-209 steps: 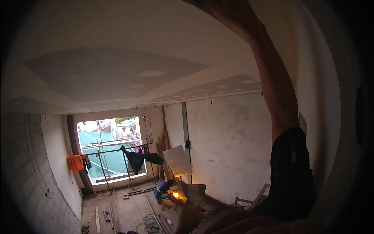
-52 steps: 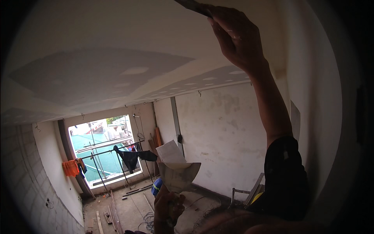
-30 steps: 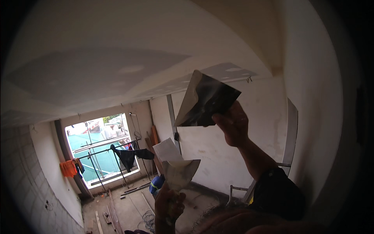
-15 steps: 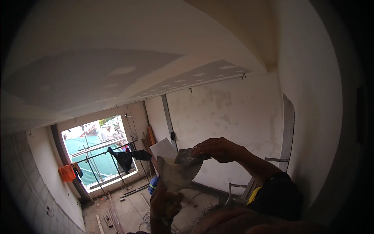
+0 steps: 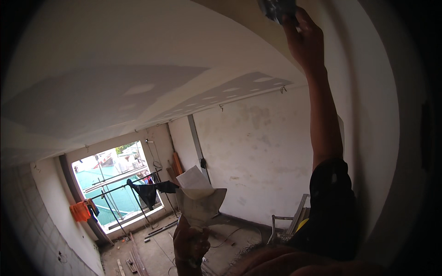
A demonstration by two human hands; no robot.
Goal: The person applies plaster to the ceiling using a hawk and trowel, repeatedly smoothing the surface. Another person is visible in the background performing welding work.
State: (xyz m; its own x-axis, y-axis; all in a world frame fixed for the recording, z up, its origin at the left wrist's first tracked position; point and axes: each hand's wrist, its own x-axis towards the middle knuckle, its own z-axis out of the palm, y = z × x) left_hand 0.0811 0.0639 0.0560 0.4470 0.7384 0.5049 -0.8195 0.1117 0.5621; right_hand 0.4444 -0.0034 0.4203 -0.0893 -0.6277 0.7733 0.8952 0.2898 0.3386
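Observation:
Low in the middle, my left hand point(image 5: 191, 244) is closed around the handle of a wide putty knife point(image 5: 200, 207), its flared blade turned upward. Pale filler shows along the top of that blade. My right arm stretches high overhead, and my right hand point(image 5: 305, 43) grips a smaller dark scraper point(image 5: 277, 10) up by the ceiling's edge. Motion blurs this scraper, and the frame's top edge cuts part of it off. Above it the ceiling point(image 5: 152, 37) is plastered, with grey board and white filled patches farther off.
A large window opening point(image 5: 117, 179) stands at the far left, with a metal rail point(image 5: 110, 187) carrying dark clothes and an orange cloth point(image 5: 80, 211). Planks point(image 5: 133, 255) and cables lie on the floor. A metal frame point(image 5: 278, 221) stands at the lower right, near the right wall point(image 5: 373, 115).
My right hand has lifted away from the wide putty knife and risen to the ceiling with the scraper. My left hand has stayed low, still holding the wide putty knife.

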